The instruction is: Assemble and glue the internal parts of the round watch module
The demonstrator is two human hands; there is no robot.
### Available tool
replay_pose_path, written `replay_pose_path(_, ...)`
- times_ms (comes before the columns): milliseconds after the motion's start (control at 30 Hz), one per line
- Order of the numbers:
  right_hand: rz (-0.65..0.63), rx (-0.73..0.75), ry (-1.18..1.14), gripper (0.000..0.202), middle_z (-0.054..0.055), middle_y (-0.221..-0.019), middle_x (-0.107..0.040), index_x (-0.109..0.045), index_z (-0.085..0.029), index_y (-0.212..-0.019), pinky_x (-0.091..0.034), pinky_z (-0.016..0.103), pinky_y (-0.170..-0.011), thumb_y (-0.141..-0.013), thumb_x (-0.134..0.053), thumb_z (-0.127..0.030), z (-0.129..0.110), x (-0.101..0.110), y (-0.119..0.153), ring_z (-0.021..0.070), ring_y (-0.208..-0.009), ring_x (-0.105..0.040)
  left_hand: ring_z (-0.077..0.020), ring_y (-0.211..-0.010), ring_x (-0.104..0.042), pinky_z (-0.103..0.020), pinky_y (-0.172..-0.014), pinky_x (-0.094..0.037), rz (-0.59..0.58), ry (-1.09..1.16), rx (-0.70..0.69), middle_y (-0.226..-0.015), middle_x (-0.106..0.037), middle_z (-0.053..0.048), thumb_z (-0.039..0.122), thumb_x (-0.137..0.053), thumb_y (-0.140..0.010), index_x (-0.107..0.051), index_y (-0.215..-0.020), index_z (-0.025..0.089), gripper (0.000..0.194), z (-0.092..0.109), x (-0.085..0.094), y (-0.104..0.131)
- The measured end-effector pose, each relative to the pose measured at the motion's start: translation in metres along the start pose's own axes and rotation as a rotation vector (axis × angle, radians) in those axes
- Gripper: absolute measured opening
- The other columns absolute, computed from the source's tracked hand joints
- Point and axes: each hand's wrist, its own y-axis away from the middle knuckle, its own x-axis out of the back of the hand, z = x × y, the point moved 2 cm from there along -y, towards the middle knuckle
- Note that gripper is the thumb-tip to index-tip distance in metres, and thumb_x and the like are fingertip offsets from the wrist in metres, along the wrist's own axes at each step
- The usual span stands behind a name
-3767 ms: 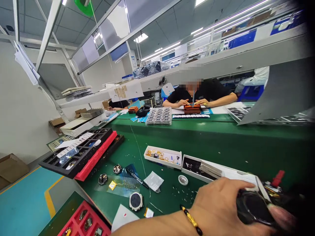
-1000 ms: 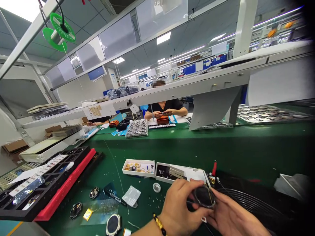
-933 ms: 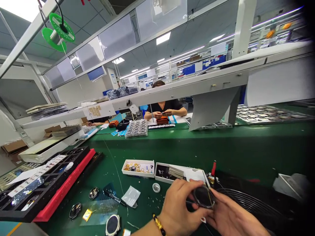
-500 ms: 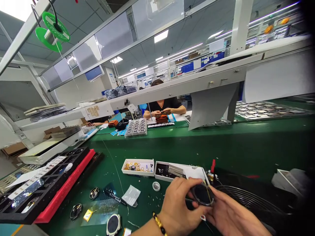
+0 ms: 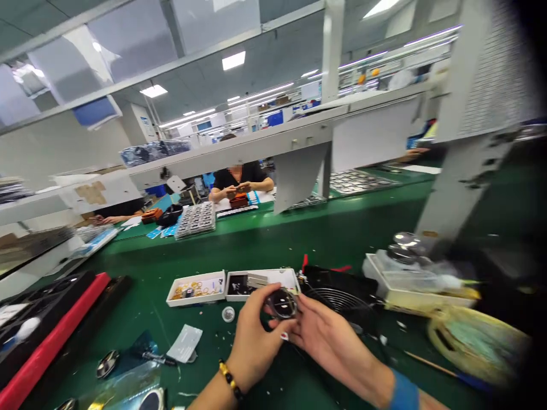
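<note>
A round watch-like piece with a dark, shiny face (image 5: 282,303) is held up over the green bench. My left hand (image 5: 256,333), with a beaded bracelet at the wrist, grips its left side between thumb and fingers. On its right side my right hand (image 5: 331,341) has its fingers closed against the rim; a blue band circles that wrist. Behind the piece stand two small white boxes, one with yellow rings (image 5: 196,287), the other with dark and metal parts (image 5: 262,282). A small round tub (image 5: 228,314) lies left of my left hand.
A black tray with a red edge (image 5: 55,336) lies at the left. On the right are a black coiled fan guard (image 5: 337,299), a white bin (image 5: 410,285) and a yellowish bag (image 5: 474,341). A person (image 5: 239,179) sits across the bench, behind a low shelf (image 5: 239,154).
The view has swung right, bringing the bin, bag and blue wristband into sight. Both hands still hold the round piece, whose shiny face is now tilted differently.
</note>
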Motion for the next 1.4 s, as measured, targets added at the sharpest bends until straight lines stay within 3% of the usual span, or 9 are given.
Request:
replay_pose_path(200,-0.072,0.057,0.062,0.037,0.012,-0.116,-0.071,-0.072,-0.017,-0.119,-0.052,0.031,-0.094,-0.1,-0.05,-0.04,0.001,-0.002,0.001,0.0218,-0.101,-0.068,-0.023,-0.124,-0.051,-0.034,-0.108,-0.04,-0.023,0.058,0.113,-0.135,-0.054,-0.001,0.022,-0.071,-0.078,-0.055,-0.133,0.029,0.058,-0.005,0.001,-0.001)
replay_pose_path(400,-0.086,0.068,0.08,0.041,0.015,-0.125,-0.066,-0.069,-0.016,-0.126,-0.05,0.035,-0.098,-0.105,-0.044,-0.042,0.003,0.0,0.001,0.0238,-0.108,-0.065,-0.0221,-0.123,-0.053,-0.032,-0.109,-0.042,-0.051,0.15,0.118,-0.134,-0.054,-0.003,0.03,-0.075,-0.078,-0.055,-0.132,0.027,0.058,-0.005,0.002,-0.003)
replay_pose_path(633,-0.051,0.093,0.111,0.032,0.011,-0.126,-0.066,-0.069,-0.023,-0.123,-0.052,0.033,-0.093,-0.098,-0.06,-0.042,0.003,-0.002,0.003,0.022,-0.104,-0.065,-0.0239,-0.121,-0.054,-0.033,-0.107,-0.043,-0.059,0.202,0.12,-0.131,-0.055,-0.007,0.034,-0.08,-0.076,-0.054,-0.13,0.022,0.06,-0.004,0.002,-0.003)
replay_pose_path(800,-0.041,0.099,0.174,0.029,0.004,-0.125,-0.067,-0.069,-0.029,-0.124,-0.049,0.03,-0.095,-0.103,-0.05,-0.037,-0.002,-0.013,0.007,0.0202,-0.111,-0.062,-0.0232,-0.117,-0.056,-0.033,-0.105,-0.044,-0.084,0.274,0.142,-0.128,-0.057,-0.008,0.035,-0.08,-0.076,-0.053,-0.129,0.02,0.062,-0.002,0.002,-0.005)
replay_pose_path(1133,0.073,0.036,0.129,0.034,0.011,-0.126,-0.065,-0.072,-0.022,-0.119,-0.05,0.04,-0.103,-0.092,-0.07,-0.042,0.002,-0.001,0.001,0.0272,-0.112,-0.06,-0.0212,-0.106,-0.06,-0.03,-0.096,-0.047,-0.05,0.38,0.115,-0.115,-0.063,-0.008,0.034,-0.09,-0.068,-0.058,-0.124,0.017,0.067,0.001,0.001,-0.006)
replay_pose_path(1400,0.132,0.015,0.128,0.041,0.01,-0.131,-0.064,-0.075,-0.025,-0.117,-0.056,0.032,-0.098,-0.08,-0.082,-0.041,0.003,0.005,0.0,0.0272,-0.116,-0.061,-0.023,-0.106,-0.06,-0.033,-0.096,-0.045,-0.026,0.383,0.126,-0.113,-0.065,-0.009,0.043,-0.095,-0.062,-0.061,-0.122,0.017,0.074,0.003,0.002,-0.007)
